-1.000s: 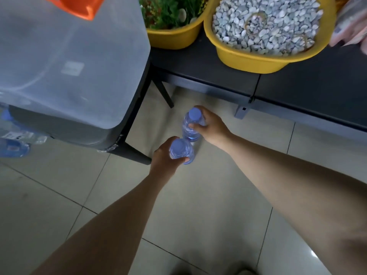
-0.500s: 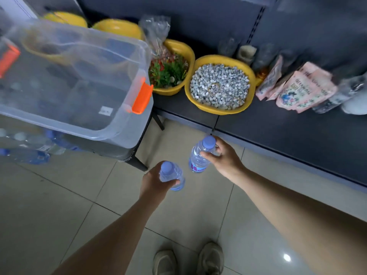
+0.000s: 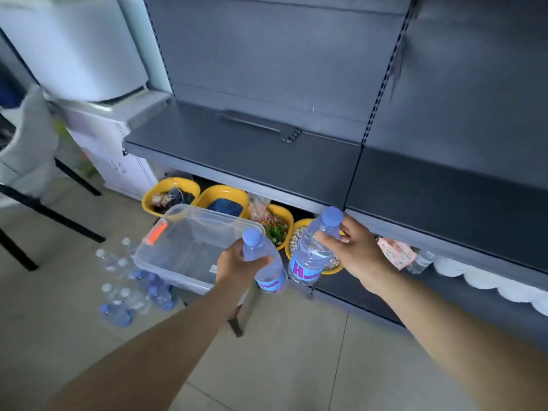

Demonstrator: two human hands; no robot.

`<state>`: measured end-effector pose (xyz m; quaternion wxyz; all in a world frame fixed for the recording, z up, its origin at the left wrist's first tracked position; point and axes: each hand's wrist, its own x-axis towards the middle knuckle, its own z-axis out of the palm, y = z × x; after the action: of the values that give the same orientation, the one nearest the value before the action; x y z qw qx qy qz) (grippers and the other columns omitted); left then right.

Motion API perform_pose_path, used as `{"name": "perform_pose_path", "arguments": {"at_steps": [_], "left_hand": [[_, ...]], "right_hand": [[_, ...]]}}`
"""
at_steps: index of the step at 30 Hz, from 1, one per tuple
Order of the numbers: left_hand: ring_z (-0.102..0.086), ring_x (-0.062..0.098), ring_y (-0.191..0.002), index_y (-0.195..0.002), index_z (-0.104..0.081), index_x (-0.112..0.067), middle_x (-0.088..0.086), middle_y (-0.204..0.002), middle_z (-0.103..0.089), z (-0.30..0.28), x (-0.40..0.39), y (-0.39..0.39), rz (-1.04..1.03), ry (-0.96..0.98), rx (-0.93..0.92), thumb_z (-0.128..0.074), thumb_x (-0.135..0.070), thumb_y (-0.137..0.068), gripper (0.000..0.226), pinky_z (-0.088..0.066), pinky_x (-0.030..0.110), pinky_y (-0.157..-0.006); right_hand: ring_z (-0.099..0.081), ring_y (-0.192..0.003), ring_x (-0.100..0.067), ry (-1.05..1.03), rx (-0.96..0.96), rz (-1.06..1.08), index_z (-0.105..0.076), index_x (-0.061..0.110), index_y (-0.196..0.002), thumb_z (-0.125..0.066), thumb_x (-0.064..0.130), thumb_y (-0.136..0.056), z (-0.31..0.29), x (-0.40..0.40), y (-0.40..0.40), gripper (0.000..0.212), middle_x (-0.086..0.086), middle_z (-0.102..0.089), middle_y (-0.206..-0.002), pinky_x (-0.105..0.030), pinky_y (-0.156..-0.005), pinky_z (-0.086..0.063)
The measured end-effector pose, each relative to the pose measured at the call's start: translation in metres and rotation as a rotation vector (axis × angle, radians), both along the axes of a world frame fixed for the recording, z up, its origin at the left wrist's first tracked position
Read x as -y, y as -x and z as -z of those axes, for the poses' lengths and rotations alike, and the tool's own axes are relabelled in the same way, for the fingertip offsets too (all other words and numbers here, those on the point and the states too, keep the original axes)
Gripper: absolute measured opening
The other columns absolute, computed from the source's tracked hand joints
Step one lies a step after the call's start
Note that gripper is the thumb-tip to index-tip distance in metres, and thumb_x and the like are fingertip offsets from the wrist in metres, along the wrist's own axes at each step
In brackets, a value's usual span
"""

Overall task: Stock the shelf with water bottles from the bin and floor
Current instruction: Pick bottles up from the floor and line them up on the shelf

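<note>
Grey shelf [image 3: 243, 149] bare | left hand [image 3: 237, 264], right hand [image 3: 360, 253] each grip 1 bottle | clear bin [image 3: 166, 262], floor bottles [image 3: 130, 292], yellow bowls [image 3: 225, 192] below

The clear plastic bin [image 3: 189, 247] hides part of the blurred clear water bottles on the floor [image 3: 124, 295]. The left blue-capped bottle's label [image 3: 271, 284] is too blurred to read, and the right bottle's purple lettering [image 3: 305, 272] is partly turned away.

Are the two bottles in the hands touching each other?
Cannot tell. In the head view the left-hand bottle and right-hand bottle sit side by side, their lower bodies nearly meeting; no clear gap or contact shows.
</note>
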<state>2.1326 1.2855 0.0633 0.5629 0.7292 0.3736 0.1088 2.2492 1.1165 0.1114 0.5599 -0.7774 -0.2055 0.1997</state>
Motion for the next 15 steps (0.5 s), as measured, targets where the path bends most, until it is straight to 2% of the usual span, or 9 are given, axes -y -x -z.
{"name": "perform_pose_path", "arguments": {"at_steps": [2,5,7,9,11,13,15], "left_hand": [[-0.060,0.019,-0.084,-0.099,-0.061,-0.022,-0.001,-0.091,-0.065,-0.056,-0.015,0.001,0.014,-0.037,0.032,-0.079,-0.027,-0.069,0.036,-0.049,0.027,-0.066],[-0.065,0.023,-0.087,-0.096,-0.064,-0.020,0.002,-0.093,-0.070,-0.140,-0.039,0.004,0.050,-0.136,0.088,-0.079,-0.039,-0.057,0.045,-0.054,0.039,-0.080],[-0.065,0.020,-0.082,-0.094,-0.066,-0.020,0.000,-0.088,-0.070,-0.197,-0.057,0.007,0.059,-0.185,0.130,-0.080,-0.033,-0.066,0.034,-0.055,0.032,-0.073],[-0.061,0.014,-0.073,-0.086,-0.067,-0.021,-0.004,-0.080,-0.067,-0.254,-0.075,0.011,0.052,-0.228,0.183,-0.080,-0.029,-0.070,0.023,-0.046,0.024,-0.061],[-0.059,0.012,-0.072,-0.087,-0.068,-0.021,-0.003,-0.080,-0.067,-0.312,-0.090,0.015,0.054,-0.261,0.232,-0.080,-0.027,-0.070,0.021,-0.041,0.020,-0.062],[-0.060,0.011,-0.071,-0.091,-0.070,-0.018,-0.002,-0.082,-0.067,-0.365,-0.106,0.016,0.084,-0.288,0.266,-0.080,-0.026,-0.071,0.024,-0.043,0.020,-0.062],[-0.060,0.011,-0.071,-0.090,-0.069,-0.016,-0.002,-0.082,-0.067,-0.412,-0.124,0.010,0.108,-0.280,0.278,-0.080,-0.023,-0.071,0.023,-0.045,0.020,-0.065]], "right_hand": [[-0.064,-0.093,-0.014,-0.002,0.047,-0.015,-0.058,0.024,-0.108,-0.066,0.017,-0.085,-0.056,-0.011,0.010,0.025,0.002,-0.067,-0.106,-0.031,-0.083,-0.050],[-0.062,-0.087,-0.009,-0.034,0.124,-0.063,-0.059,0.019,-0.106,-0.065,0.012,-0.086,-0.140,-0.030,0.022,0.022,0.002,-0.067,-0.100,-0.024,-0.079,-0.049],[-0.062,-0.087,-0.008,-0.046,0.185,-0.091,-0.061,0.015,-0.108,-0.066,0.011,-0.085,-0.198,-0.041,0.029,0.024,0.002,-0.068,-0.100,-0.024,-0.078,-0.047],[-0.061,-0.089,-0.009,-0.050,0.235,-0.092,-0.062,0.017,-0.110,-0.066,0.013,-0.085,-0.252,-0.052,0.033,0.026,0.004,-0.067,-0.101,-0.026,-0.081,-0.046],[-0.062,-0.093,-0.011,-0.059,0.252,-0.077,-0.061,0.023,-0.109,-0.067,0.018,-0.085,-0.302,-0.065,0.032,0.026,0.006,-0.067,-0.103,-0.030,-0.087,-0.049],[-0.061,-0.101,-0.017,-0.092,0.249,-0.055,-0.061,0.022,-0.111,-0.068,0.023,-0.084,-0.350,-0.079,0.029,0.029,0.002,-0.065,-0.110,-0.039,-0.095,-0.049],[-0.061,-0.100,-0.018,-0.143,0.209,-0.043,-0.059,0.022,-0.112,-0.067,0.021,-0.086,-0.394,-0.095,0.024,0.027,0.002,-0.064,-0.106,-0.042,-0.094,-0.050]]}}
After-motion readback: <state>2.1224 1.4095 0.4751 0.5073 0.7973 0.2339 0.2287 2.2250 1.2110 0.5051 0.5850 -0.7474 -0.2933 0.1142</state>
